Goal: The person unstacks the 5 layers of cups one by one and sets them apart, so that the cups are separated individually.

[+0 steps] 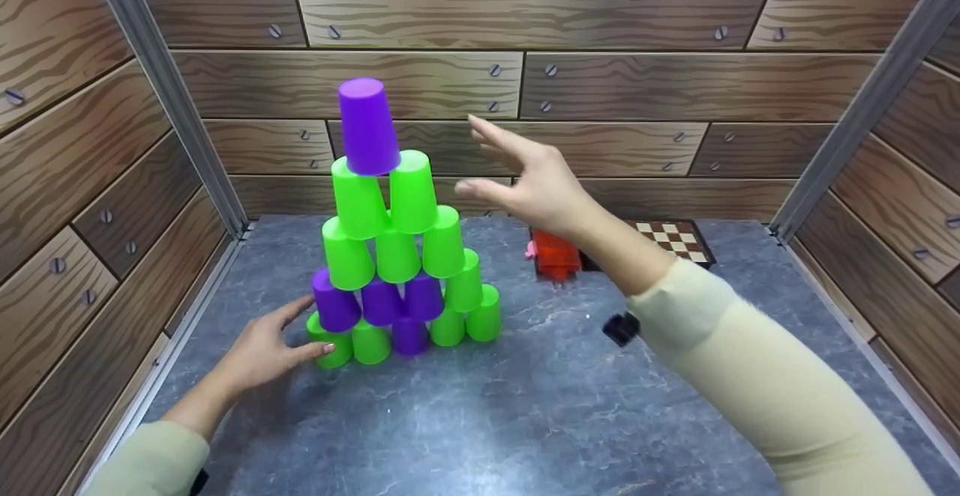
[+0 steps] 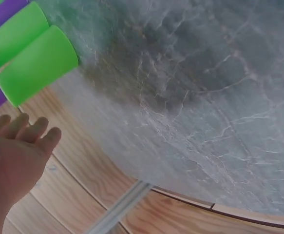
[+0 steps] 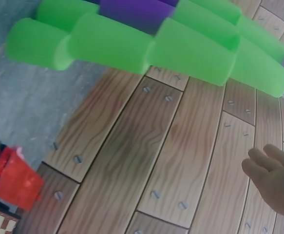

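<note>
A pyramid of upturned cups stands left of centre in the head view, on the grey table: green and purple cups mixed in the lower rows, green ones above, and a single purple cup on top, leaning a little to the left.

The left hand lies low at the lower left of the stack, fingers straight and spread wide, holding nothing. Its thumb tip looks to be touching the green corner cup, though the contact is hard to make out from this angle.

The right hand is raised in the upper middle of the frame, just right of the top rows and apart from them, fingers loose and wide, holding nothing.

Behind the right wrist sit a red block and a small chessboard; a small black object lies near the sleeve.
</note>
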The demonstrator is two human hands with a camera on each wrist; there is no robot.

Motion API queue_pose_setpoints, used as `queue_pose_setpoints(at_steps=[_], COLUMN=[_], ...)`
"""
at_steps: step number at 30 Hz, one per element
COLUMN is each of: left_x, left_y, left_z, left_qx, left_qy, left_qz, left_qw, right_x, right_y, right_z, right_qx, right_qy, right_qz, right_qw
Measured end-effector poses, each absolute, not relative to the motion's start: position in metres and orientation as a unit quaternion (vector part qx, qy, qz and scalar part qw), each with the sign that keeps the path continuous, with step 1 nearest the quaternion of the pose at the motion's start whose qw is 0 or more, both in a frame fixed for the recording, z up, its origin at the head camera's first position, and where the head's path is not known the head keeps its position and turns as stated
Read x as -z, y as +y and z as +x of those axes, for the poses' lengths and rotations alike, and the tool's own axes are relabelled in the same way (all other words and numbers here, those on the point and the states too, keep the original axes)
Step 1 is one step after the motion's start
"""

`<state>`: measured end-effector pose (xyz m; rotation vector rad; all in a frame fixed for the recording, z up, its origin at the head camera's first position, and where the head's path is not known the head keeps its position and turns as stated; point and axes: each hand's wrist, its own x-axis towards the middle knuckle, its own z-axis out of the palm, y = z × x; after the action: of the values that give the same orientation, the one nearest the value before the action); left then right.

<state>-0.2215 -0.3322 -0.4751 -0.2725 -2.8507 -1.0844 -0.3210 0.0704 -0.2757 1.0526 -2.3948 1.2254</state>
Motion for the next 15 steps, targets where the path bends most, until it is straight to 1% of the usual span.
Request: queue_pose_setpoints(at_steps=[8,15], left_x=[0.478,0.48], left_y=[-0.336,-0.339], left_z=[-0.237,-0.24], left_qx=[0.389,0.402], left_qy=[-0.915,-0.908], left_qz=[-0.106,-0.116], left_qw=[0.002,-0.003], right_x=[0.244,0.222], right_y=[0.033,0.001], right_z=[-0.335,-0.337], right_qx=[-0.501,-0.546], right_qy=[-0.782,-0.739], right_qz=[0.365,0.393], right_qw=[0.069,0.033])
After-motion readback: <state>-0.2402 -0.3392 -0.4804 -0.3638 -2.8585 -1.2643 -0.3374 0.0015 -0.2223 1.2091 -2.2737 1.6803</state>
